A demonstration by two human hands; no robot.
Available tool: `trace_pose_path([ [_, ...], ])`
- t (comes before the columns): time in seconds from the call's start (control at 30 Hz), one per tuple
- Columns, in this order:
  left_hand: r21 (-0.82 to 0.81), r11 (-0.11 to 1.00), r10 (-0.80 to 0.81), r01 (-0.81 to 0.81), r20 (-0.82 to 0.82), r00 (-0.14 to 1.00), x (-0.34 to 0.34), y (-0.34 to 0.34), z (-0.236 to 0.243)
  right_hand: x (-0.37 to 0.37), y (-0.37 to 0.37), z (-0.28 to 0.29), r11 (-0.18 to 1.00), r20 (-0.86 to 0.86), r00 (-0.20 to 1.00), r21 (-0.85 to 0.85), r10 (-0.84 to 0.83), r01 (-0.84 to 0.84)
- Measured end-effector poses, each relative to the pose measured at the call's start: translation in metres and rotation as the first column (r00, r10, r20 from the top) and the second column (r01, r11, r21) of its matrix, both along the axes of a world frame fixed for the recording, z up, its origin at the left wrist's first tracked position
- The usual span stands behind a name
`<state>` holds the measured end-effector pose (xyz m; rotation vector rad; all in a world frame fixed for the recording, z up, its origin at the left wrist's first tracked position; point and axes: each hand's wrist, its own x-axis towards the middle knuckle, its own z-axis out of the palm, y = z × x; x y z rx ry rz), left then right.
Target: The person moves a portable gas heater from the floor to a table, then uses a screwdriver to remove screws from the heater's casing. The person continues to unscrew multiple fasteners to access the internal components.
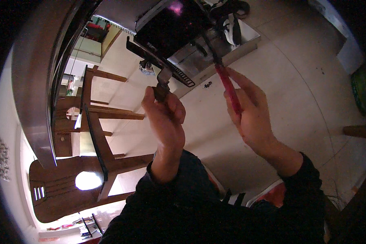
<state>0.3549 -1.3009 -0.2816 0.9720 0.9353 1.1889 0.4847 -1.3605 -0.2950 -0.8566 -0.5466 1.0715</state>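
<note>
My left hand [165, 116] is closed around a small object [162, 86], part brown and part shiny metal, with a bent flat piece sticking up; its kind is unclear. In my right hand [252, 110] is a slim tool with a red handle [229, 90]. The tool's dark upper end points up and left, in front of a black glossy panel [171, 30], and I cannot tell whether it touches anything. Both hands are raised above the pale floor, apart from each other. A black slotted strip [181, 76] runs along the panel's lower edge, just beyond my left hand.
Dark and white shoes [232, 30] rest on a low silvery box [248, 40] at the far right. Wooden chairs [97, 134] stand on the left, beside a metallic edge [36, 93]. A green round object [358, 91] is at the right rim, above a wooden leg [355, 131].
</note>
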Motion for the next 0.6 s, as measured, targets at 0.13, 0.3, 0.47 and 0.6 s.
trace_pose_path([
  [0.13, 0.026, 0.999, -0.022, 0.022, -0.01, 1.0, 0.0, 0.0, 0.002, 0.005, 0.016, -0.002, 0.999, -0.074, 0.997, -0.049, 0.019, -0.022],
  [0.3, 0.026, 1.0, 0.007, -0.006, -0.03, 1.0, -0.001, 0.001, 0.002, 0.007, 0.035, -0.001, 0.983, -0.121, 0.983, -0.109, 0.135, -0.148],
  [0.47, 0.037, 0.999, 0.004, -0.002, -0.034, 0.999, -0.001, 0.003, 0.001, 0.008, 0.031, 0.002, 0.981, -0.246, 0.957, -0.077, 0.156, -0.18],
  [0.6, -0.003, 1.0, -0.024, 0.024, -0.015, 1.0, -0.001, 0.001, 0.003, 0.006, 0.018, 0.006, 0.989, -0.125, 0.987, -0.094, 0.101, -0.113],
])
